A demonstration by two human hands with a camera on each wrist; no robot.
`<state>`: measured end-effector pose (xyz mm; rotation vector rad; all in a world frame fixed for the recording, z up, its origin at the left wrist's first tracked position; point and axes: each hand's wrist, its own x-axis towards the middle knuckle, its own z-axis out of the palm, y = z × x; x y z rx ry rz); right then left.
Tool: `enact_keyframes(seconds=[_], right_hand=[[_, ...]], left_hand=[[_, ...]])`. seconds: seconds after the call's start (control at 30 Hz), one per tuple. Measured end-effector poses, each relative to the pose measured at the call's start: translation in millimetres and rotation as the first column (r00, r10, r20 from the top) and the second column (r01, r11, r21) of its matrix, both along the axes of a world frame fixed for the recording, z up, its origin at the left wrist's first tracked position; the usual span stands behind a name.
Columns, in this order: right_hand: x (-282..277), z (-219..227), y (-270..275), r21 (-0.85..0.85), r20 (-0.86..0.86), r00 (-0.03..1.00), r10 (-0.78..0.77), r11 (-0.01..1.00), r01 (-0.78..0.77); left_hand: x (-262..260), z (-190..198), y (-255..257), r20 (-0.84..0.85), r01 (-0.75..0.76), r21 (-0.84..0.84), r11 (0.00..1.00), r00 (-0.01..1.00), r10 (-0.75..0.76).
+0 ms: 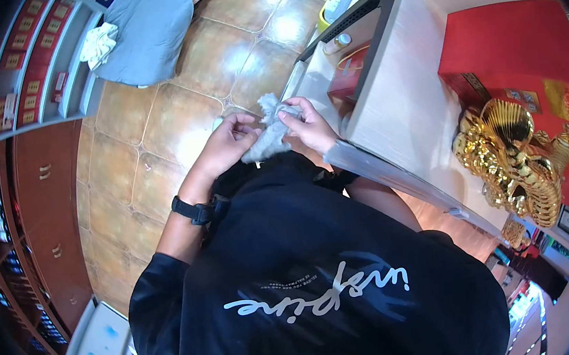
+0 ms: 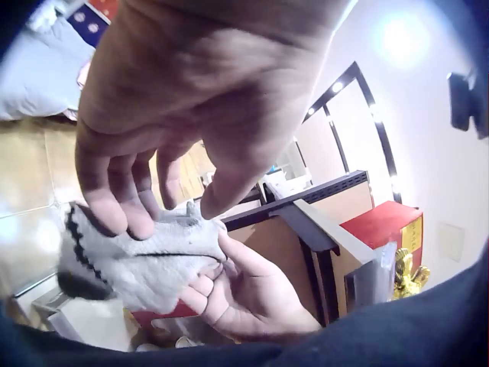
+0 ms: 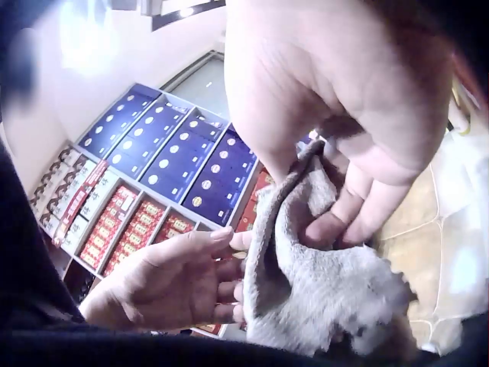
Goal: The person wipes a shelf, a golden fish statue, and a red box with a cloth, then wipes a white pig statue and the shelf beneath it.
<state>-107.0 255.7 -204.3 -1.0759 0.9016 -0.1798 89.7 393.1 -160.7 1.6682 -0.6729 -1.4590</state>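
The cloth [image 1: 267, 134] is a pale grey rag, soft and crumpled, with a dark zigzag stitched edge along one side that shows in the left wrist view [image 2: 145, 260]. It hangs bunched in the air just off the near edge of the surface [image 1: 396, 117], above the tiled floor. Its upper part is gathered into folds and its lower part sags in a loose lump, as the right wrist view shows [image 3: 313, 290]. One end looks darker, perhaps soiled or shadowed.
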Motion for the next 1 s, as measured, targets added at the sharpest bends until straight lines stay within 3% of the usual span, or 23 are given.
enact_keyframes(seconds=[0.07,0.1,0.13,0.27,0.4,0.53,0.57,0.67,0.7,0.73,0.8,0.83,0.9,0.93,1.0], right_hand=[[14,-8,-2,0.224,0.161,0.963,-0.215,0.959,0.176],[22,-1,-7,0.283,0.148,0.96,-0.239,0.94,0.19],[29,-5,-14,0.278,0.052,0.971,-0.231,0.938,0.209],[61,-15,-24,0.391,0.1,0.879,-0.466,0.831,0.396],[109,-15,-8,0.531,0.195,0.734,-0.65,0.699,0.479],[143,-24,15,0.569,-0.023,0.637,-0.77,0.514,0.642],[150,-28,20,0.491,-0.123,0.601,-0.79,0.478,0.729],[161,-43,11,0.618,-0.135,0.487,-0.863,0.311,0.722],[157,-61,9,0.64,-0.122,0.493,-0.862,0.311,0.703],[157,-71,2,0.65,-0.138,0.459,-0.878,0.269,0.711],[155,-101,-10,0.595,-0.21,0.326,-0.922,0.144,0.791],[144,-118,-12,0.464,-0.27,0.382,-0.884,0.228,0.856],[122,-150,-25,0.182,-0.396,0.452,-0.8,0.414,0.892],[116,-162,-33,0.039,-0.488,0.354,-0.798,0.386,0.922],[85,-201,-48,-0.291,-0.509,0.342,-0.79,0.531,0.796]], left_hand=[[24,-10,-16,-0.015,0.107,0.037,0.994,0.994,-0.106],[39,-9,-29,-0.048,0.172,0.086,0.981,0.985,-0.168],[53,-10,-43,-0.083,0.244,0.129,0.961,0.968,-0.235],[113,-28,-98,-0.146,0.462,0.236,0.855,0.887,-0.439],[161,-57,-160,-0.306,0.715,0.107,0.691,0.685,-0.661],[161,-86,-191,-0.418,0.746,-0.084,0.66,0.575,-0.703],[154,-108,-192,-0.309,0.788,-0.074,0.611,0.565,-0.765],[132,-142,-181,-0.117,0.748,-0.241,0.619,0.61,-0.783],[133,-137,-184,-0.057,0.768,-0.277,0.578,0.587,-0.807],[127,-146,-178,-0.07,0.748,-0.252,0.614,0.619,-0.782],[112,-170,-171,-0.086,0.71,-0.203,0.674,0.673,-0.734],[109,-187,-171,-0.233,0.718,-0.131,0.684,0.648,-0.725],[107,-217,-173,-0.145,0.707,-0.19,0.681,0.666,-0.732],[106,-229,-174,-0.098,0.704,-0.215,0.676,0.673,-0.733],[110,-258,-179,-0.062,0.741,-0.121,0.661,0.659,-0.75]])
